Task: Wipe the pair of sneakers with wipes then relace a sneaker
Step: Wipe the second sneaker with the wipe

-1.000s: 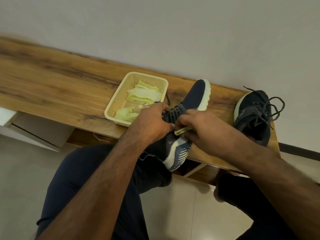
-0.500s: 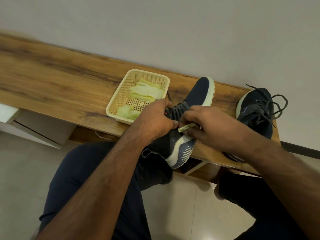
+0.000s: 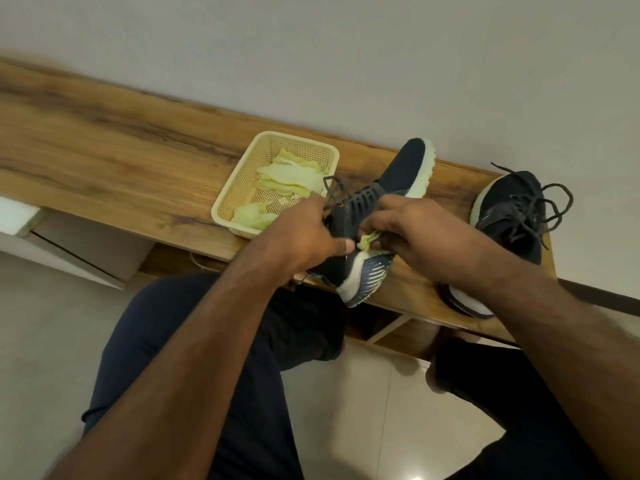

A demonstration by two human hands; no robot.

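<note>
Navy knit with a white sole, the near sneaker (image 3: 388,188) lies across the wooden bench (image 3: 114,168), its heel gripped by the left hand (image 3: 304,233) while the right hand (image 3: 419,233) pinches a crumpled pale-green wipe (image 3: 367,241) against its side. Its small orange mark is too blurred to read. More wipes (image 3: 291,178) lie in the cream basket (image 3: 242,181) just left; the second sneaker (image 3: 512,209), laced, sits to the right.

The left hand (image 3: 304,237) covers the heel and collar of the near sneaker (image 3: 381,202) at centre frame, and the right hand (image 3: 426,233) hides most of the pale green wipe (image 3: 367,241), so only a crumpled tip shows. The right forearm crosses the second sneaker (image 3: 512,209) at right, hiding its heel. The bench (image 3: 121,161) runs off the left edge.
</note>
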